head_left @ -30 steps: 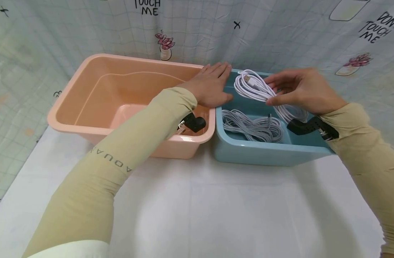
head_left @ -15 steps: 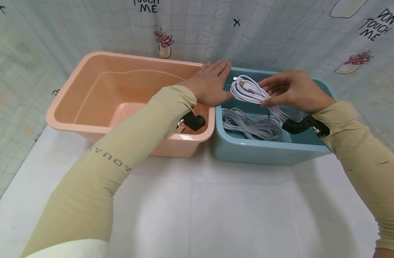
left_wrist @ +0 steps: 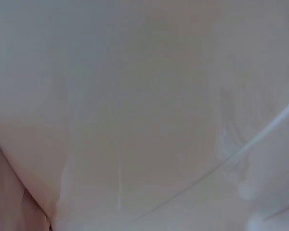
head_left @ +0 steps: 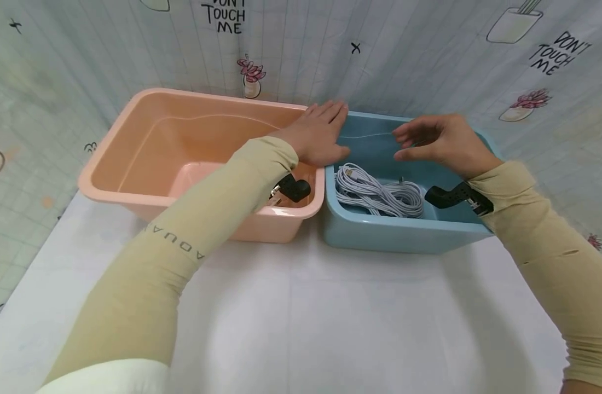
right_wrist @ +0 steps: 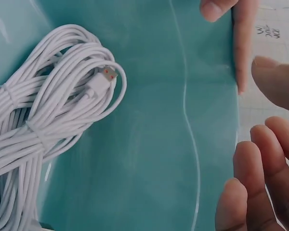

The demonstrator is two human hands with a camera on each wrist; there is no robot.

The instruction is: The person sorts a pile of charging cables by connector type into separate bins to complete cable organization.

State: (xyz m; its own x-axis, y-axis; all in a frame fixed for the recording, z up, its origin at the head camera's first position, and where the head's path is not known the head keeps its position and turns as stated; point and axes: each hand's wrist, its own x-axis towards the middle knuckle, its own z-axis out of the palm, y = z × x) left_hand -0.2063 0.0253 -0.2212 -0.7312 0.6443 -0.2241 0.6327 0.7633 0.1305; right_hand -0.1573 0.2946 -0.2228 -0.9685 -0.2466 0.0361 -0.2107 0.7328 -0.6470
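Bundled white cables (head_left: 380, 191) lie in the near left part of the blue bin (head_left: 404, 232); in the right wrist view a USB plug (right_wrist: 103, 79) sticks out of the top coil. Above the bin hovers my right hand (head_left: 441, 142), its fingers loosely bent and apart from the thumb, with nothing between them. My left hand (head_left: 318, 134) rests, fingers straight, over the adjoining rims of the blue bin and the peach bin (head_left: 128, 197). Mostly a pale, blurred surface fills the left wrist view.
The two bins stand side by side on a white table (head_left: 291, 312). Behind them hangs a printed plastic sheet (head_left: 301, 49) with plant drawings and lettering. Part of the peach bin's inside is hidden by the left forearm (head_left: 183, 230).
My right hand has let go of a white cable bundle, which now lies on the other cables in the blue bin. The left hand has stayed on the rims. The head view has shifted slightly.
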